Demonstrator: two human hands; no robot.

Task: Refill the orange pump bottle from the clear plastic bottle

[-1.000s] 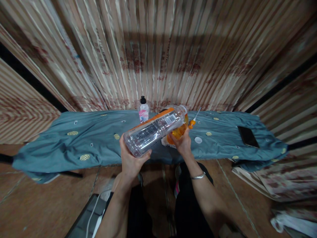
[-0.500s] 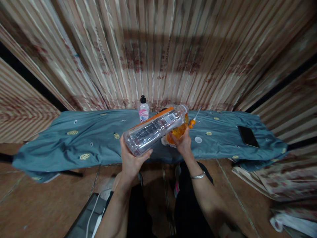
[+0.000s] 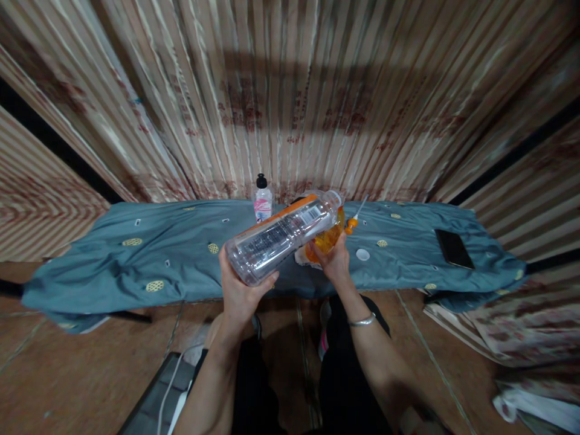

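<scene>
"Where is the clear bottle relative to the hands on your feed?"

"I see the clear bottle [image 3: 281,238] slanting across the middle, its base in the left hand [image 3: 240,296] and its neck pointing up and to the right. The fingers and thumb close around the base."

"And the right hand?"

"I have the right hand [image 3: 336,260] gripping an amber container [image 3: 327,240], just below the clear bottle's neck end. The neck overlaps the container from where I look, so I cannot tell whether they touch. A silvery bracelet [image 3: 362,321] circles that wrist."

"What lies near the hands?"

"Just beyond the right hand I see an orange nozzle piece [image 3: 351,225] with a thin pale tube, and to its right side a white disc [image 3: 362,255] flat on the bench [image 3: 102,254], which wears a blue-green cloth. Behind the clear bottle, a squeeze bottle [image 3: 263,202] with a black cap stands upright. Well apart, toward the right end, I make out a dark flat slab [image 3: 454,249]."
</scene>
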